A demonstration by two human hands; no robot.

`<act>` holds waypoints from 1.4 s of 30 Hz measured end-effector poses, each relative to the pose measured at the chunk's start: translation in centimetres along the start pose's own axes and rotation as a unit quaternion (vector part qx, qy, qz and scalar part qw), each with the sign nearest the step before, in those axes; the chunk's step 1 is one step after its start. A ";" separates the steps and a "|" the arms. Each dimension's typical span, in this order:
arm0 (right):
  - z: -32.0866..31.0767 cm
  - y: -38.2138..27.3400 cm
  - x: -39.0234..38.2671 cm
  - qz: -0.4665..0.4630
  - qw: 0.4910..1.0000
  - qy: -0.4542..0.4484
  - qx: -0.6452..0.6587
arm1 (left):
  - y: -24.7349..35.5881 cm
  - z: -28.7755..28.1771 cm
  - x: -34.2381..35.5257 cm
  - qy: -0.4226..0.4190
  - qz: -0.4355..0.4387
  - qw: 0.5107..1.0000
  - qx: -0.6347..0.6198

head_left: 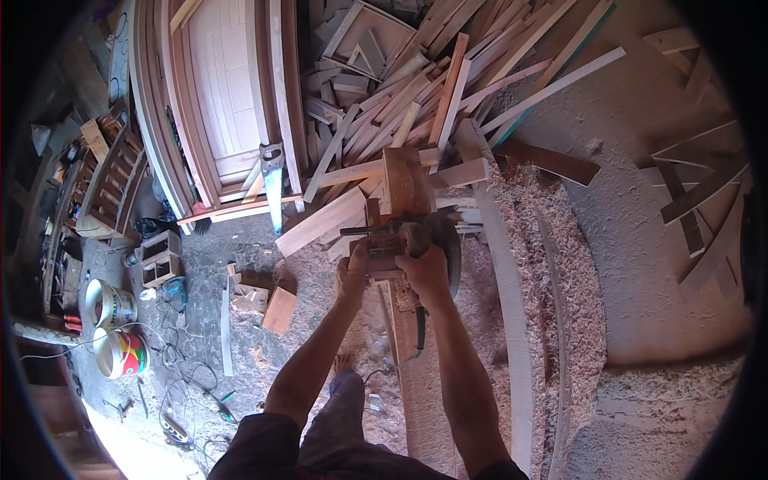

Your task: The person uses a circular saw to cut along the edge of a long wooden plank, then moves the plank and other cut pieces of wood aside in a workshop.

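Observation:
A dark circular saw (388,248) rests across a long wooden beam (424,400) in front of me, with a rounded dark part along its right side. My left hand (350,278) is closed on the saw's left side. My right hand (426,274) wraps round its handle at the right. A black power cord (421,330) hangs from the saw beside my right wrist. Past the saw, a thick end of wood (404,172) points away from me. The blade's contact with the wood is hidden.
A big heap of offcuts (416,96) lies ahead. A handsaw (273,184) leans by a wooden door (224,88). Shavings (572,288) and a long plank (512,336) run along my right. Two buckets (122,354), cables (180,384) and a power strip (174,428) lie left.

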State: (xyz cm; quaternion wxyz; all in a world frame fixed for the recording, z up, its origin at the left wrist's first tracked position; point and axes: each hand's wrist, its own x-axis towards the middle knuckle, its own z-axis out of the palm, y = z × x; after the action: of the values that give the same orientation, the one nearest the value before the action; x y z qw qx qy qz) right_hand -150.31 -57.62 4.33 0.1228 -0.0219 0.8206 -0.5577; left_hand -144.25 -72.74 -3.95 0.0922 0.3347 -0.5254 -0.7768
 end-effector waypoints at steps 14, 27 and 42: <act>1.0 -0.8 4.1 -0.001 0.999 0.006 -0.034 | 0.1 0.5 4.6 -0.001 0.015 1.000 -0.018; 1.7 -2.3 6.6 0.012 1.000 -0.002 -0.006 | 1.7 1.6 7.1 0.015 0.032 0.999 0.001; 2.8 -2.5 9.8 -0.027 0.999 -0.005 0.045 | 3.2 2.1 9.6 0.007 0.029 0.999 0.028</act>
State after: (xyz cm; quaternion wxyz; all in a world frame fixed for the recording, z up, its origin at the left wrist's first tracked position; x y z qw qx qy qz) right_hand -159.39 -62.81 3.95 0.1123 -0.0416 0.7932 -0.5970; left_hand -153.56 -77.29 -4.71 0.1089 0.3269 -0.5555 -0.7568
